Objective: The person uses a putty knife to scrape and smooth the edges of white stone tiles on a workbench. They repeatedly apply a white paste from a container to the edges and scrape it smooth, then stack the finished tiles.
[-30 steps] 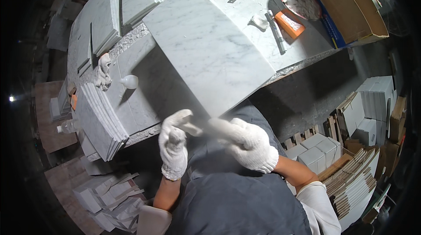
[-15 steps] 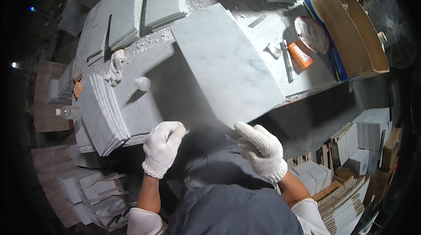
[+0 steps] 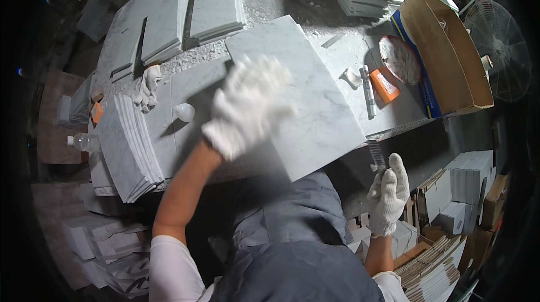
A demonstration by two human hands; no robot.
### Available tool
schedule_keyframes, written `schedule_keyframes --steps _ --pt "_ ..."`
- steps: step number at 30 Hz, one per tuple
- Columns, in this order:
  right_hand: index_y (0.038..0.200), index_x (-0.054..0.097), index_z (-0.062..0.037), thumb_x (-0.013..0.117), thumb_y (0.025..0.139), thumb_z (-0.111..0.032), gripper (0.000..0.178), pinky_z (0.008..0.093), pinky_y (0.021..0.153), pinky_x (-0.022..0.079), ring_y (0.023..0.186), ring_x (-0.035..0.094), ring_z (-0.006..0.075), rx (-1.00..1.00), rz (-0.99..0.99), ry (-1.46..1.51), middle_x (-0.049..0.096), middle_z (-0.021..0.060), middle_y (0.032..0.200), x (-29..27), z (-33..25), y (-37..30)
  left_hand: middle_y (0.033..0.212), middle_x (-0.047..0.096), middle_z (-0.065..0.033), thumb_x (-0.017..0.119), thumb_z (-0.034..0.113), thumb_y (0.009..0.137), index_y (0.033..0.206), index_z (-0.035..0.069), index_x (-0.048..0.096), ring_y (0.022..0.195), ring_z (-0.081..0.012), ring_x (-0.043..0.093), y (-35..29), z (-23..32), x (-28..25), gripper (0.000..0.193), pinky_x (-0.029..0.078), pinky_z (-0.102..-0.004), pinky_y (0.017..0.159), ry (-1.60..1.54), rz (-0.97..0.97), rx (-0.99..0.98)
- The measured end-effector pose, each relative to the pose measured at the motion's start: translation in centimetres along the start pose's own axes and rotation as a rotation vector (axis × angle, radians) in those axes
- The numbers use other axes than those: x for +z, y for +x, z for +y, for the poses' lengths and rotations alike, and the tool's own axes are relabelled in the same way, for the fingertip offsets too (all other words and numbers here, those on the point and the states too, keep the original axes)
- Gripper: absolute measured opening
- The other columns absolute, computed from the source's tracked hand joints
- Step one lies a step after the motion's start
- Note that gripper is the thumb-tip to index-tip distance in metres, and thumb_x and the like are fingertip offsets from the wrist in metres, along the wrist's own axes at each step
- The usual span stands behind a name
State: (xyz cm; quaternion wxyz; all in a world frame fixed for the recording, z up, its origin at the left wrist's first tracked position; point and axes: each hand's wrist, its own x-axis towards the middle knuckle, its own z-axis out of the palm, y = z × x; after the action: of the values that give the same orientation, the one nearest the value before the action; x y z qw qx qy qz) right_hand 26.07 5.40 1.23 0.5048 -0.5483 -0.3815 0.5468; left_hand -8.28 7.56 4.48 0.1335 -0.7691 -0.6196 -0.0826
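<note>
A large rectangular white marble tile (image 3: 315, 99), faintly grey-veined, lies at an angle on the workbench, its near corner overhanging the front edge. Above its left part is my left hand (image 3: 247, 105) in a white knit glove, blurred by motion; the thumb stands apart from the fingers and nothing shows in it. My gloved right hand (image 3: 388, 195) is off the bench's front edge, right of the tile, its fingers closed on a thin, ridged grey strip (image 3: 376, 154) pointing away from me. The strip's exact kind is unclear.
Left of the tile are a white squeeze bulb (image 3: 184, 112), a crumpled glove (image 3: 148, 87) and stacked tiles (image 3: 132, 147). On the right are an orange box (image 3: 385, 84), a marker (image 3: 369, 96), a round dish of white material (image 3: 400, 59), a cardboard box (image 3: 444, 48) and a fan (image 3: 500, 48).
My left hand has swung forward and right, over the tile. The right hand has moved right, away from the tile's near corner, and the ridged strip now shows. The tile looks unmoved.
</note>
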Motion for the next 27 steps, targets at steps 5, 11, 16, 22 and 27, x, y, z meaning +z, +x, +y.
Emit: schedule_keyframes --steps 5,11,16,22,27 --pt "0.147 0.05 -0.003 0.062 0.104 -0.021 0.048 0.0135 0.052 0.04 0.065 0.048 0.0003 0.064 0.075 0.07 0.063 -0.0003 0.094 0.5 -0.6 0.6 0.159 0.041 -0.0202 0.026 0.068 0.102 0.149 0.004 0.048 0.153 -0.0349 0.029 6.0 -0.6 -0.2 0.082 0.014 -0.0481 0.127 -0.001 -0.451 -0.104" --pt "0.148 0.05 -0.0051 0.058 0.106 -0.015 0.044 0.0139 0.057 0.046 0.079 0.056 -0.0003 0.114 0.09 0.074 0.065 -0.0026 0.105 -0.8 -0.6 2.0 0.13 0.063 -0.0188 0.045 0.069 0.093 0.125 -0.001 0.062 0.131 -0.033 0.053 -2.9 13.4 -1.4 0.079 0.037 -0.0454 0.116 -0.778 -0.049 0.473" --pt "0.148 0.051 -0.0039 0.059 0.105 -0.015 0.045 0.0164 0.066 0.048 0.088 0.057 0.0014 0.134 0.078 0.036 0.065 -0.0013 0.119 -2.3 0.3 1.7 0.081 0.056 -0.0074 0.066 0.044 0.091 0.09 0.007 0.065 0.078 -0.0249 0.057 -5.3 13.8 -3.4 0.038 0.049 -0.0364 0.079 -1.135 -0.17 0.479" --pt "0.148 0.05 -0.0034 0.06 0.105 -0.018 0.047 0.0168 0.07 0.047 0.092 0.056 0.0023 0.18 0.008 0.045 0.062 -0.0008 0.12 -1.5 0.9 0.7 0.079 0.062 -0.0046 0.066 0.034 0.088 0.087 0.013 0.068 0.072 -0.024 0.061 -5.1 9.2 -5.6 0.021 0.05 -0.0394 0.065 -0.974 -0.298 0.611" --pt "0.14 0.053 -0.0007 0.065 0.102 -0.027 0.048 0.0179 0.063 0.047 0.083 0.057 0.004 0.211 -0.074 0.045 0.064 0.0027 0.109 -0.1 0.2 -0.4 0.07 0.061 -0.0047 0.064 0.03 0.088 0.086 0.016 0.066 0.067 -0.0266 0.063 -7.0 10.4 -5.1 0.014 0.05 -0.0417 0.06 -1.083 -0.154 0.181"
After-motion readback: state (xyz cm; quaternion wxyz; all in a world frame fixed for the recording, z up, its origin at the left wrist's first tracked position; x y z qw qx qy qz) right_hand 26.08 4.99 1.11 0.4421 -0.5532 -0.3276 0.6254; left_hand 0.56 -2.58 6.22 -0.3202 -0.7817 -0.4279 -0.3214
